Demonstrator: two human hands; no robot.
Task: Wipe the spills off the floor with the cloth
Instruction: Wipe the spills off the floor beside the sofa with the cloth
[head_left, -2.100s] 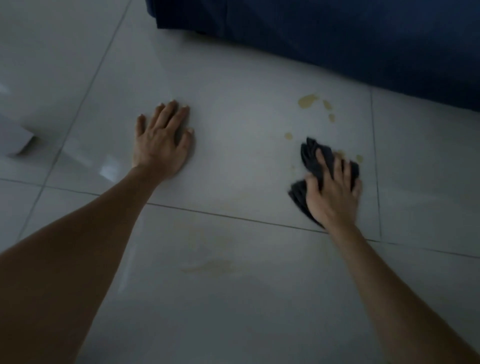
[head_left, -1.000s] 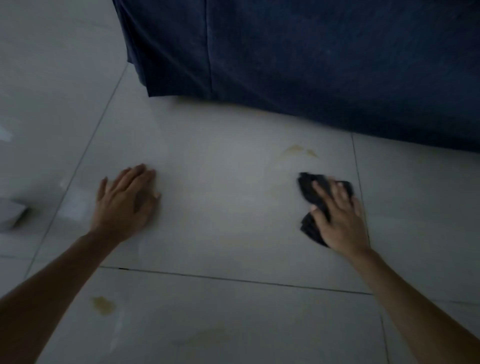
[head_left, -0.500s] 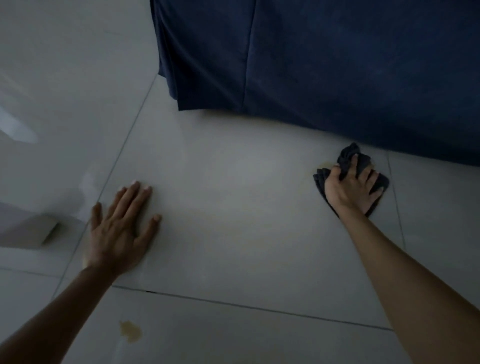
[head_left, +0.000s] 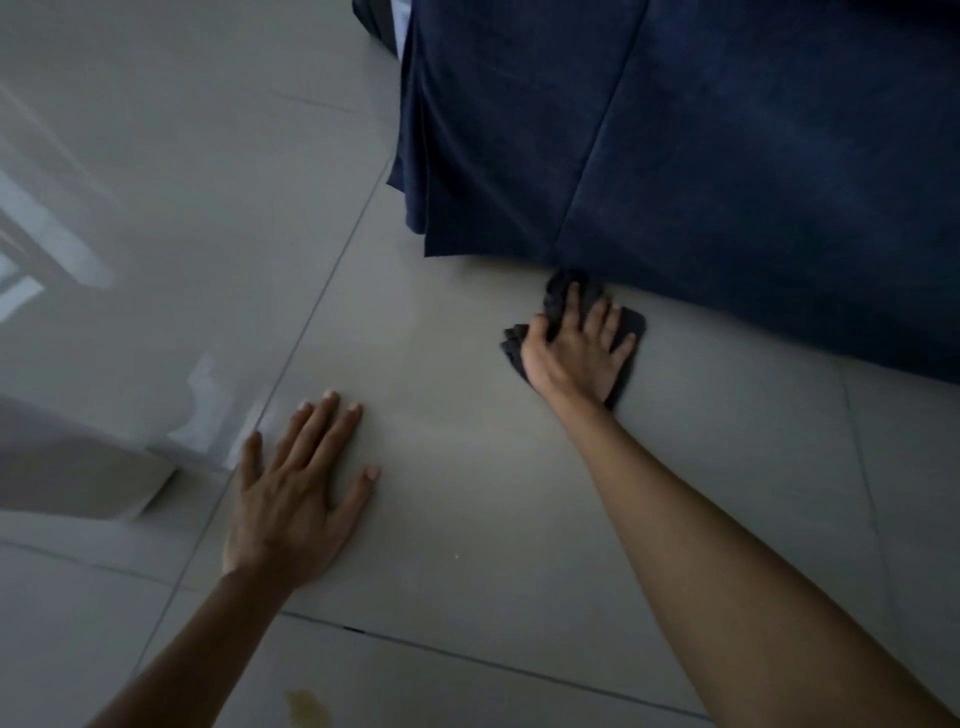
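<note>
1. Pale object, far left edge: a grey-white slab or base resting on the floor; I cannot tell what it is. Not part of the job.
2. Floor: glossy grey tiles with dark grout lines. The tile between my two hands looks clean from here, with only a faint sheen.
3. Left hand: empty, palm down, fingers spread flat on the tile, thumb out to the right. I judge it a brace carrying my weight, not a working hand.
4. Spill: one yellowish patch at the bottom edge, on the near tile, below the left forearm and well apart from the cloth. Untouched, as far as I can see.
5. Right hand: palm down, fingers splayed over the cloth and pressing it to the floor, thumb hooked over its left edge.
6. Cloth: dark, bunched, on the floor under the right hand; its far end is just at, perhaps touching, the hem of the blue fabric.
7. Blue fabric: a dark drape hanging to the floor across the upper right.
8. Step in hand, by my reading: wiping the far strip beside the drape. Next move calls for drawing the cloth back toward me and leftward to the yellowish patch, keeping pressure even.
</note>
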